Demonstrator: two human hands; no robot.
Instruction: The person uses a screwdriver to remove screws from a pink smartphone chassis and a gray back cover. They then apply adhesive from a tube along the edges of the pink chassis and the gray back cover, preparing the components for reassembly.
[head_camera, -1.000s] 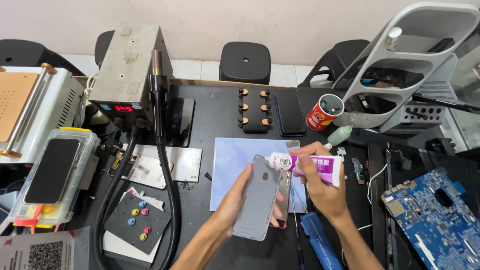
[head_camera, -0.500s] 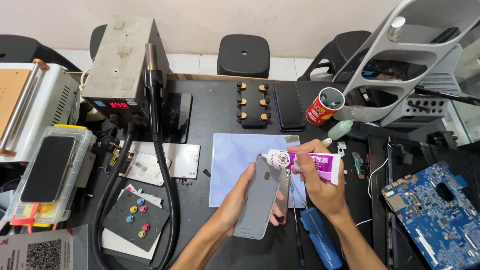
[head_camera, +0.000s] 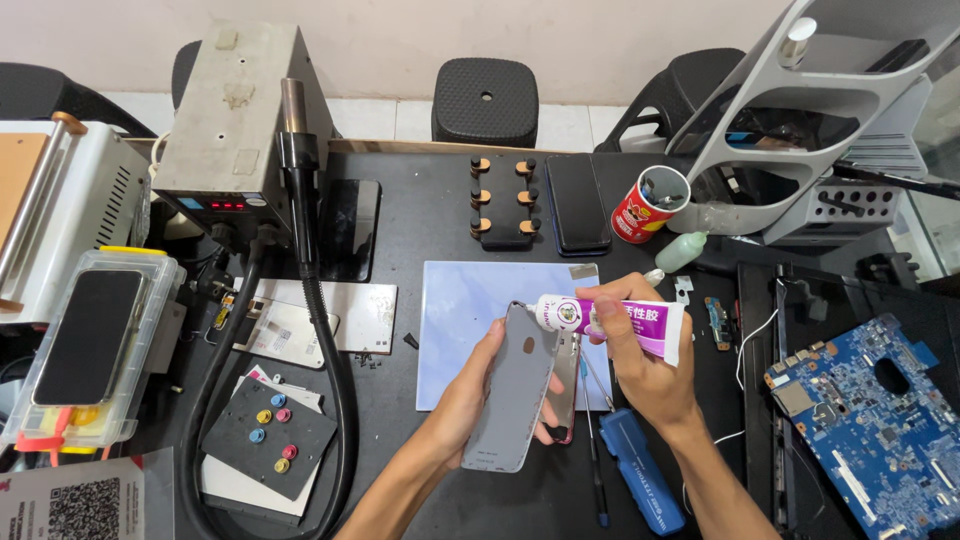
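My left hand (head_camera: 470, 392) holds a grey phone back cover (head_camera: 514, 388) tilted upright over the pale blue work mat (head_camera: 461, 305). Behind the cover, part of a second phone (head_camera: 564, 392) with a pink edge shows. My right hand (head_camera: 632, 352) grips a white and purple glue tube (head_camera: 622, 319), its nozzle pointing left and resting at the top edge of the cover.
A hot-air rework station (head_camera: 241, 110) with a black hose (head_camera: 312, 330) stands at the back left. A dark phone (head_camera: 578, 202), a red can (head_camera: 648, 205), a clamp block (head_camera: 502, 202), a blue circuit board (head_camera: 868, 412), a blue tool (head_camera: 641, 470) and a grey shelf rack (head_camera: 826, 120) surround the mat.
Both hands and the cover have stayed nearly in place. The tube nozzle has shifted slightly left along the cover's top edge.
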